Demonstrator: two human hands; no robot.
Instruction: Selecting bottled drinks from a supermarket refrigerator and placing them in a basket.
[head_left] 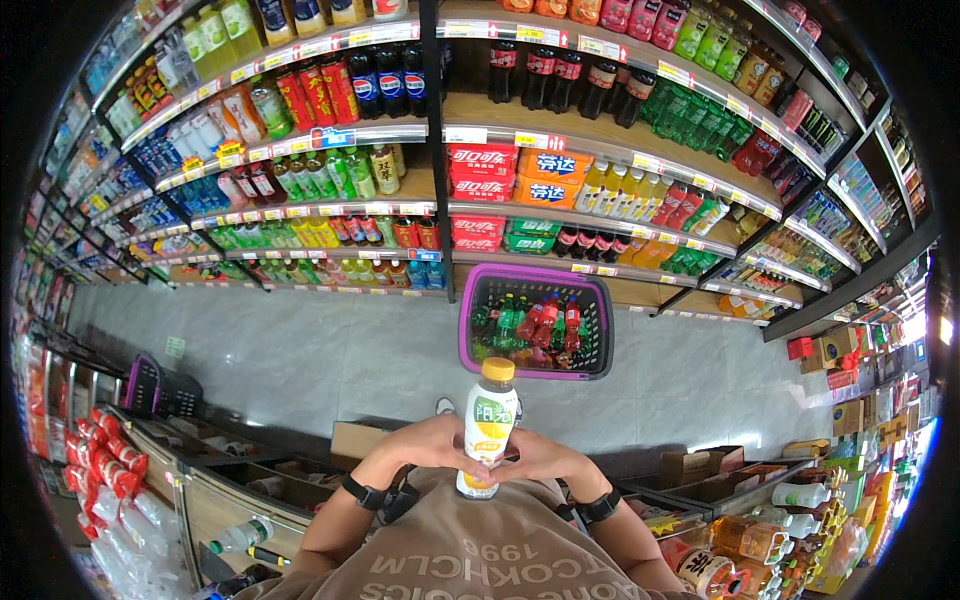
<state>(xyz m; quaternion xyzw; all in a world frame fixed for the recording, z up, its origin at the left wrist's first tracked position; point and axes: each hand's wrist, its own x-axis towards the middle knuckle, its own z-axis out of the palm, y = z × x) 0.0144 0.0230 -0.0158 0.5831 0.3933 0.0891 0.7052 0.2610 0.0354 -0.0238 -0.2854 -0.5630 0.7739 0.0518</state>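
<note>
A white drink bottle (pixel 490 410) with a yellow cap and a green and yellow label stands upright close in front of my body. My left hand (pixel 432 443) wraps its fingers round the lower half from the left. From the right, my right hand (pixel 540 458) closes on the same part, its fingertips on the label. Beyond the bottle, a black shopping basket (pixel 602 330) with a purple rim stands on the floor. Several green and red drink bottles lie inside it.
Long shelves (pixel 590 120) of bottled and canned drinks rise ahead. A second black and purple basket (pixel 165 388) stands at the left. Behind me are low display bins with cartons (pixel 700 470). Grey tiled floor (pixel 330 340) runs between. Red-and-white packets (pixel 105 455) hang at the lower left.
</note>
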